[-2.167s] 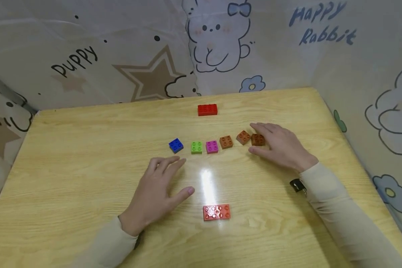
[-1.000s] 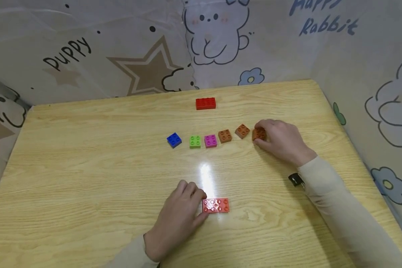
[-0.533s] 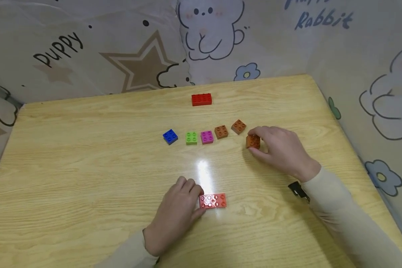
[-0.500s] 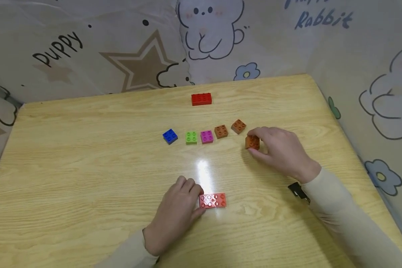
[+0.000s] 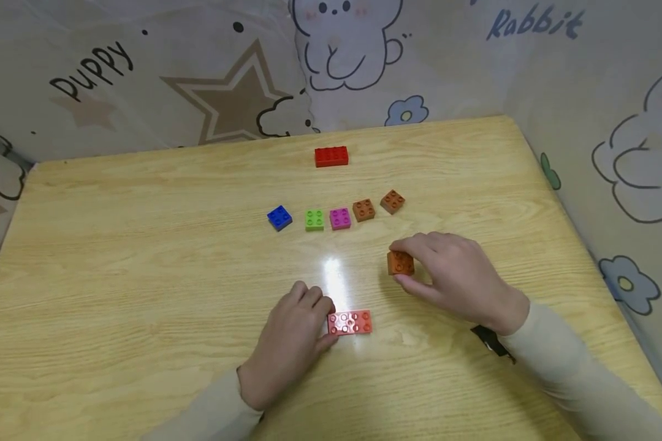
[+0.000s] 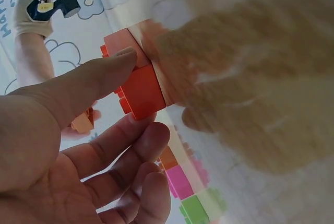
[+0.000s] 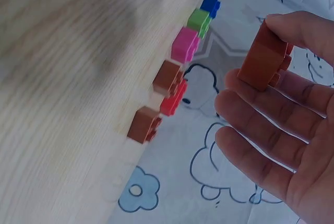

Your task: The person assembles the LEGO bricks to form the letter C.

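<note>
A light-red two-by-four brick [image 5: 351, 322] lies near the table's front. My left hand [image 5: 327, 322] holds its left end between thumb and curled fingers; the left wrist view shows the thumb [image 6: 99, 78] against this brick [image 6: 141, 91]. My right hand [image 5: 401, 264] pinches a brown two-by-two brick [image 5: 400, 263] just above the table, right of and beyond the light-red brick. In the right wrist view this brown brick [image 7: 263, 62] sits between thumb and fingers.
A row of small bricks lies mid-table: blue [image 5: 279, 217], green [image 5: 314, 219], magenta [image 5: 339, 218], and two brown ones [image 5: 363, 209] [image 5: 392, 201]. A red two-by-four brick [image 5: 331, 157] sits farther back. Printed cloth walls [image 5: 585, 92] close in the wooden table [image 5: 116, 257].
My right hand has lifted the brown brick from the row's right end and carried it nearer, toward the light-red brick. My left hand moved from the bare table onto that brick, then stayed.
</note>
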Demonstrator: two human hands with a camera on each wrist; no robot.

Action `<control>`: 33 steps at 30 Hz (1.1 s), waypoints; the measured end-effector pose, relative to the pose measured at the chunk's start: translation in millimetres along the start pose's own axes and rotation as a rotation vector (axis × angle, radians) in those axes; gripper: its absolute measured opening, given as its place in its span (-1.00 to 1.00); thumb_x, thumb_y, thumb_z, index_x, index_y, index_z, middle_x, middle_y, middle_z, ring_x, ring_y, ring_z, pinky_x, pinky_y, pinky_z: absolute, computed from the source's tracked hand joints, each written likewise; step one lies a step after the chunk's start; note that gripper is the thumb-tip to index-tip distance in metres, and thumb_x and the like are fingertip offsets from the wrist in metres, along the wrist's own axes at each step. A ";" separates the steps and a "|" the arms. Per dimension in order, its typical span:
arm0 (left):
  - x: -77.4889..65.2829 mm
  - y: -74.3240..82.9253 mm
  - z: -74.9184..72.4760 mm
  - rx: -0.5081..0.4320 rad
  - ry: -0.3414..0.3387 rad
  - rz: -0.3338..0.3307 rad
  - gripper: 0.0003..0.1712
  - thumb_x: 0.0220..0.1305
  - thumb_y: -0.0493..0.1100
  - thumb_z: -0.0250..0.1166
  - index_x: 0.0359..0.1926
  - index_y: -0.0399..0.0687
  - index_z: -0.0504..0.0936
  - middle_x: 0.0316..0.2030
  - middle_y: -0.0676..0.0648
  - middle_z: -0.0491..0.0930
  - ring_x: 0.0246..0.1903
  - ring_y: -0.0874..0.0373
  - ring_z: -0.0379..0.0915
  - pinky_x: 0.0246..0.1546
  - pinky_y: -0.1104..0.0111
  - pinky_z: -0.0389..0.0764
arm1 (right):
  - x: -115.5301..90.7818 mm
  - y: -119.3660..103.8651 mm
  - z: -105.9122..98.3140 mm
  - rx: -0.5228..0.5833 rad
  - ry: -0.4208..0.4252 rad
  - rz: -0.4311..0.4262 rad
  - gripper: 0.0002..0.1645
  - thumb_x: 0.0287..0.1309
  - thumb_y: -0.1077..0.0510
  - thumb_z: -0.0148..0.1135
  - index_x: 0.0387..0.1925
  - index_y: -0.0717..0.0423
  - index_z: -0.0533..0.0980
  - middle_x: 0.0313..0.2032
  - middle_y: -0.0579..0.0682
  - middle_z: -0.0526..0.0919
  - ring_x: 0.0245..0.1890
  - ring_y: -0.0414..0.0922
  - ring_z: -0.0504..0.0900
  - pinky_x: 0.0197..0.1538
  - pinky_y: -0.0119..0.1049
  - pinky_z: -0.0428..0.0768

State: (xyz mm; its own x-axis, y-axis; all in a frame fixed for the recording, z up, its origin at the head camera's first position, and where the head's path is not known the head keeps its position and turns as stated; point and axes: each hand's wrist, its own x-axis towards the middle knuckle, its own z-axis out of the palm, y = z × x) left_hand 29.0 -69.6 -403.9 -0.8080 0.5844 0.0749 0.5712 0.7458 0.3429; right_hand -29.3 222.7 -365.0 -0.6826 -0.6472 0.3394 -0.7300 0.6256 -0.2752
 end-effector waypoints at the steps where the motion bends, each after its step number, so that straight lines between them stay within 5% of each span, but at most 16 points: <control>1: -0.1 0.0 -0.2 -0.004 0.000 -0.001 -0.55 0.10 0.01 0.75 -0.17 -0.14 0.74 -0.29 0.01 0.56 -0.25 0.09 0.31 -0.23 0.29 0.46 | -0.3 -2.2 0.6 0.003 -0.001 -0.008 -0.54 0.32 0.04 0.48 0.13 0.20 0.65 -0.11 0.12 0.83 -0.23 0.07 0.82 -0.22 0.08 0.78; 14: 1.8 -2.0 2.1 -0.027 0.032 -0.012 -0.55 0.03 0.00 0.79 -0.23 -0.11 0.74 -0.35 0.06 0.52 -0.29 0.10 0.29 -0.29 0.30 0.44 | -7.4 -22.7 10.0 0.037 -0.017 -0.063 -0.52 0.56 -0.14 0.25 0.07 0.20 0.68 -0.19 0.03 0.81 -0.26 -0.01 0.80 -0.21 0.01 0.78; 23: 2.2 -1.5 0.2 -0.033 0.012 -0.022 -0.53 0.03 0.02 0.79 -0.22 -0.12 0.75 -0.35 0.06 0.55 -0.28 0.10 0.29 -0.27 0.30 0.43 | -10.8 -37.0 17.6 0.054 -0.031 -0.100 -0.58 0.47 -0.05 0.36 0.10 0.21 0.67 -0.16 0.02 0.81 -0.22 -0.02 0.80 -0.14 0.01 0.78; 33: 3.1 -1.0 -0.6 -0.034 0.001 -0.022 -0.54 0.03 0.01 0.79 -0.19 -0.13 0.78 -0.32 0.04 0.58 -0.28 0.10 0.28 -0.27 0.31 0.42 | -14.0 -48.8 32.5 0.084 -0.104 -0.093 -0.52 0.13 0.08 0.65 0.03 0.16 0.69 -0.21 -0.07 0.78 -0.29 -0.15 0.73 -0.18 -0.12 0.75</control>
State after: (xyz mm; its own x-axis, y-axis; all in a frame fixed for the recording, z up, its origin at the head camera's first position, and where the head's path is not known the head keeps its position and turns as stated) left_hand 25.8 -68.6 -403.5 -0.8206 0.5675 0.0676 0.5477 0.7473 0.3763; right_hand 14.7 187.0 -385.5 -0.6087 -0.7448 0.2735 -0.7875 0.5252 -0.3225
